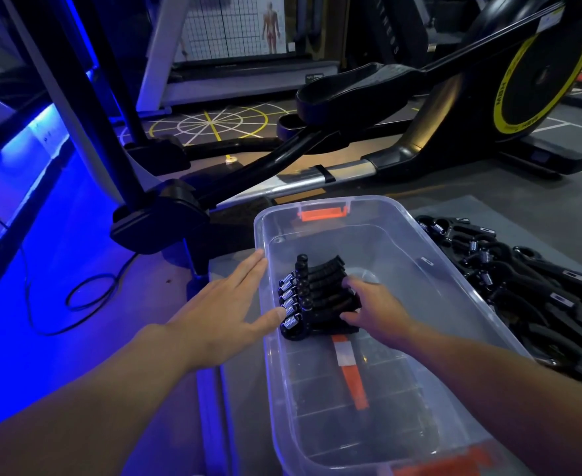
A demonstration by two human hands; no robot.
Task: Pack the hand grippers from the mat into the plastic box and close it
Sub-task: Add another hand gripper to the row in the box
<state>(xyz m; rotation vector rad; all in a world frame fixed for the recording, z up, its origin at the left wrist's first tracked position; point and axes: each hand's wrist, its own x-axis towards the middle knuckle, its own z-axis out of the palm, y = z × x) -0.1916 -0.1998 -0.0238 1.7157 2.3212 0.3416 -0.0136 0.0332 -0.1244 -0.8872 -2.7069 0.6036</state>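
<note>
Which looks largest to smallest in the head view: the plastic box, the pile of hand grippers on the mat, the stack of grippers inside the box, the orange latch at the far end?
1. plastic box
2. pile of hand grippers on the mat, partly cut by the frame edge
3. stack of grippers inside the box
4. orange latch, farthest away, so its true size is uncertain

The plastic box (pixel 399 242) was seen as clear, glossy plastic. The hand grippers (pixel 317 297) were finished in matt black, with shiny metal springs (pixel 288 300).
</note>
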